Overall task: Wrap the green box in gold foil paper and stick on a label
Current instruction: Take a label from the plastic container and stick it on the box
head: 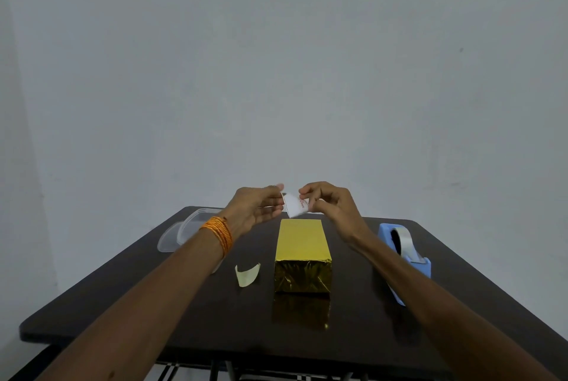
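Box (302,254) fully gold-wrapped; label (295,206) above its far end, pinched by fingers (307,188) of left hand (258,207) and right hand (330,202); likely backing strip (247,274) left of box; sticking remains

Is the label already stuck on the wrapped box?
No, the left hand and right hand hold the label up above the gold-wrapped box, apart from it.

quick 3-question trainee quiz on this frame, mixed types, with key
1. True or false: the label is already stuck on the gold-wrapped box.
2. The blue tape dispenser sits: A) left of the box, B) right of it, C) on top of it.
3. Fill in: the left hand and right hand both pinch the ___.
Key: 1 false; 2 B; 3 label.
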The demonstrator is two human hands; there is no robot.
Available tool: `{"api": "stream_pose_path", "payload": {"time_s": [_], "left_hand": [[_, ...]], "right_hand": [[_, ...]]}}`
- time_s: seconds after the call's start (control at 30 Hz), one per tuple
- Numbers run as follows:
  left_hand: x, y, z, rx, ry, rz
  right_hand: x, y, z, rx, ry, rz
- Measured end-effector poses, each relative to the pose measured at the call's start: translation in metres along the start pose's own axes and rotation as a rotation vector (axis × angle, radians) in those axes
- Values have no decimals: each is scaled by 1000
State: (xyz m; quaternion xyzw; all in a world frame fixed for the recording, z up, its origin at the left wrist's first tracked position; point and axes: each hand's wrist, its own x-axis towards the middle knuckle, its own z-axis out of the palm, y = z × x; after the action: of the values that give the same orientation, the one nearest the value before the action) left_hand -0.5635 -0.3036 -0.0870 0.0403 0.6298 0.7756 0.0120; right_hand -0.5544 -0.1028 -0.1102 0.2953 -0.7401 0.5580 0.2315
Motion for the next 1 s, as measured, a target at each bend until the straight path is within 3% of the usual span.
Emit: {"api": "stream_pose_path", "payload": {"time_s": [0.1, 0.27, 0.37, 0.47, 0.53, 0.67, 0.8, 1.0], "left_hand": [[3, -3, 0, 82, 20, 96], [9, -13, -4, 211, 111, 245], [12, -20, -1, 102, 190, 299], [10, -26, 7, -42, 236, 296], [8, -31, 14, -101, 242, 309], [7, -37, 22, -137, 218, 307], [15, -41, 14, -8, 263, 324], [25, -33, 4, 94, 164, 237]], "right_hand": [[-4, 8, -3, -57, -38, -8], [-6, 9, -11, 159, 59, 196], [-7, 9, -9, 187, 125, 444], [-12, 13, -1, 300, 21, 681], [-13, 12, 6, 400, 7, 733], [-10, 4, 14, 542, 170, 717], [-2, 5, 3, 348, 265, 578], [9, 9, -21, 46, 104, 468]]}}
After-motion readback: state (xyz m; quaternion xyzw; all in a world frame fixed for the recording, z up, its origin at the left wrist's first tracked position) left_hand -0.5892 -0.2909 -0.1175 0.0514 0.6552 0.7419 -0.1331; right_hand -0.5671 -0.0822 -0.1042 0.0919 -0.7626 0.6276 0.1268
